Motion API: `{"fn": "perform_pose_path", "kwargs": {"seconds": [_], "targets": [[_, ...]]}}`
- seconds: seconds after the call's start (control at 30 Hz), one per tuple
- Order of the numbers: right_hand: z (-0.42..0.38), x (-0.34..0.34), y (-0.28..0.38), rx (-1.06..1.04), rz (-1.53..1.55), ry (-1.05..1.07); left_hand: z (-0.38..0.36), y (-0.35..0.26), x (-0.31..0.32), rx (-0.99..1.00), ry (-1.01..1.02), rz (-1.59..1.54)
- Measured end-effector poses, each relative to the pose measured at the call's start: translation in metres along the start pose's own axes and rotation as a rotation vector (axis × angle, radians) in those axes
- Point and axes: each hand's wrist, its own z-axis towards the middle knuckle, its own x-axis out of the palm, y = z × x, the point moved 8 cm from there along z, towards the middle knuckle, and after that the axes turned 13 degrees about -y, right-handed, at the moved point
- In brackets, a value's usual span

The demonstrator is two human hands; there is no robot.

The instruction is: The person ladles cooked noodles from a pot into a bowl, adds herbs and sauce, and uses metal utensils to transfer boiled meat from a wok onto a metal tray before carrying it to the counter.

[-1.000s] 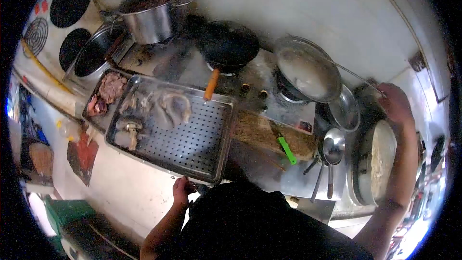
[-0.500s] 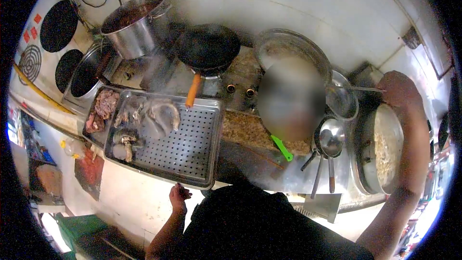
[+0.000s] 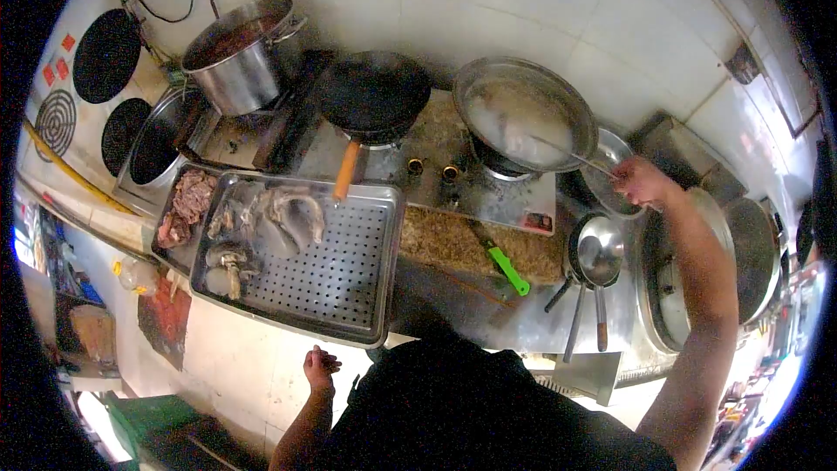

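My right hand [image 3: 643, 183] grips the thin metal handle of a long-handled utensil [image 3: 571, 154]. Its far end reaches into a large wok [image 3: 586, 126] of pale, steaming liquid, so its head is hidden. My left hand [image 3: 322, 368] hangs below the front edge of a perforated metal tray [image 3: 349, 253], apart from it, with nothing in it and the fingers loosely bent. On that tray lie several pale, wet pieces of meat [image 3: 298, 216]. Dark reddish meat [image 3: 190, 201] sits in a narrower tray at its left.
A dark pan with a wooden handle [image 3: 347, 170] rests on a burner. Behind stands a tall steel pot [image 3: 235, 70]. A green-handled knife [image 3: 508, 272] lies on the counter beside steel ladles [image 3: 600, 253]. Large round pans [image 3: 757, 253] stand at the right.
My right hand has moved left toward the wok, bringing the utensil's handle over it. A blurred patch over the wok's front is gone. My left hand has dropped slightly.
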Motion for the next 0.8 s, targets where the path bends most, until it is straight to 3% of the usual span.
{"fn": "perform_pose_path", "kwargs": {"seconds": [0.1, 0.23, 0.33, 0.4, 0.63, 0.7, 0.73, 0.8], "targets": [[-0.008, 0.009, 0.025, -0.082, 0.136, -0.136, 0.004, 0.004, -0.005, -0.016, -0.012, 0.008], [-0.015, 0.011, 0.028, -0.045, 0.047, -0.232, 0.011, 0.007, -0.011, -0.009, -0.034, 0.008], [-0.024, -0.005, 0.032, -0.114, -0.058, -0.317, 0.016, 0.010, -0.015, 0.010, -0.034, 0.002], [-0.031, -0.020, 0.030, -0.229, -0.332, -0.295, 0.024, 0.019, -0.020, 0.009, -0.015, -0.009], [-0.087, -0.102, 0.061, -0.229, -0.643, -0.431, 0.027, 0.026, -0.023, -0.023, -0.025, -0.008], [-0.083, -0.109, 0.045, 0.114, -0.847, -0.218, 0.017, 0.016, -0.016, -0.013, -0.015, -0.025], [-0.082, -0.108, 0.059, 0.117, -0.847, -0.217, 0.019, 0.018, -0.016, -0.013, -0.012, -0.023], [-0.084, -0.107, 0.072, 0.324, -0.841, -0.195, 0.023, 0.027, -0.016, -0.046, 0.018, -0.059]]}}
